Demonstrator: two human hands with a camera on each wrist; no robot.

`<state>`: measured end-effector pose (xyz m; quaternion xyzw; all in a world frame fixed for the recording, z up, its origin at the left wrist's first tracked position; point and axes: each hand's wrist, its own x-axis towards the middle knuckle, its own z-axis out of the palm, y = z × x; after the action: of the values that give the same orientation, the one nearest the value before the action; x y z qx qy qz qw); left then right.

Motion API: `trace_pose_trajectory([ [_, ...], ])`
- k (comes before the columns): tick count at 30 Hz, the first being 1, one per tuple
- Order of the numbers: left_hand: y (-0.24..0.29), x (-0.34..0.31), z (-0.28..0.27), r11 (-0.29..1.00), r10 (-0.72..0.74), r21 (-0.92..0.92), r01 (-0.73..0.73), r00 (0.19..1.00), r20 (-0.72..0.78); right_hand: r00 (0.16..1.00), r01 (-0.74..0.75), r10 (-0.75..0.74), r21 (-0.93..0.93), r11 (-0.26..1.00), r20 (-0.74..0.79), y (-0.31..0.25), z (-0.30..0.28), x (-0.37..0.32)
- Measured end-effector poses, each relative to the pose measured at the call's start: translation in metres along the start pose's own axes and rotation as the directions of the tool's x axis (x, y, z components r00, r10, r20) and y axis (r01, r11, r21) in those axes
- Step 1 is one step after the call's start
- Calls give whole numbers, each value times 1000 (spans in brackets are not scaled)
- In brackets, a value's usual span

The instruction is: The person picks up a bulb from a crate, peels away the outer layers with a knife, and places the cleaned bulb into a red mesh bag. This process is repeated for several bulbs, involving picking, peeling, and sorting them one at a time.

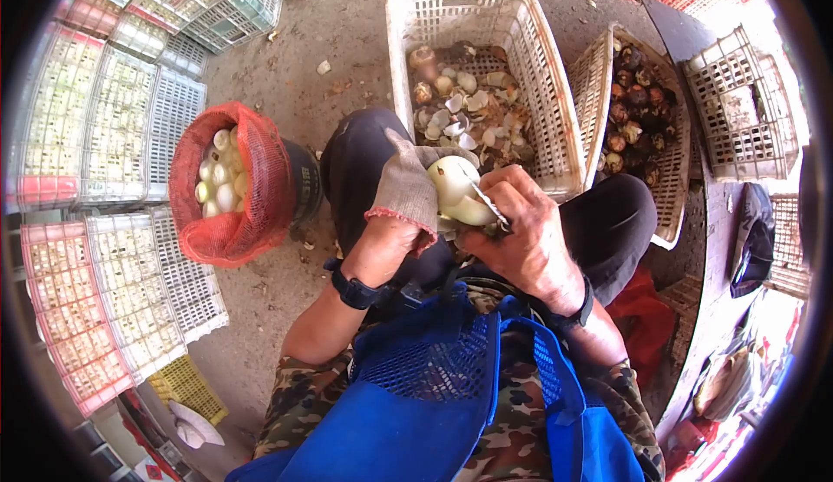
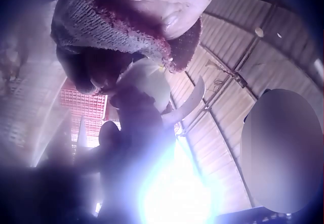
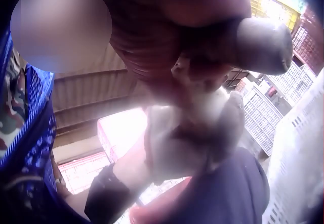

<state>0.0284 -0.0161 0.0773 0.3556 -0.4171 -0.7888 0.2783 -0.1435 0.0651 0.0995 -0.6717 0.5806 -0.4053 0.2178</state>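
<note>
Pale peeled veg (image 1: 451, 178) is up in both hands, by the near edge of the white crate (image 1: 548, 104), twd its near L corner; L hand (image 1: 404, 185), in a knit glove (image 1: 414, 197), has fingers curled round veg's L side; R hand (image 1: 525, 226) has fingers bent round a thin tool (image 1: 495, 209), mostly hidden, prob. a blade; veg looks firm & stiff, med. wt; bare flesh prob. slick, might chip if squeezed hard; best hold = broad rounded side in the rough glove, fingertips clear of tool's edge.
</note>
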Motion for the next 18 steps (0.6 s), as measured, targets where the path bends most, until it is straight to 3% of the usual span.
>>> trace_pose_trajectory([
  [4, -13, -10, -20, 998, -51, -42, 55, 995, 83, 999, -43, 40, 165, 985, 23, 0, -20, 2],
  [6, 2, 9, -8, 995, -42, 93, 30, 990, 135, 983, -170, 145, 254, 952, 113, 2, -30, -3],
  [8, 8, 13, -5, 971, -156, 203, 125, 977, 145, 968, -246, 204, 371, 895, 149, 3, -32, -4],
  [10, 13, 9, -2, 963, -247, 143, 227, 957, 149, 954, -300, 250, 504, 810, 167, 7, -30, -5],
  [13, 22, 10, -6, 928, -305, 293, 229, 919, 250, 933, -360, 300, 577, 733, 200, 5, -30, -6],
  [15, -12, 2, -14, 972, -146, 200, 121, 983, 113, 935, -355, 304, 532, 769, 184, 3, -26, -5],
  [18, -48, 2, -46, 989, -51, 143, 31, 988, 143, 925, -358, 362, 590, 724, 117, 6, -28, -3],
])
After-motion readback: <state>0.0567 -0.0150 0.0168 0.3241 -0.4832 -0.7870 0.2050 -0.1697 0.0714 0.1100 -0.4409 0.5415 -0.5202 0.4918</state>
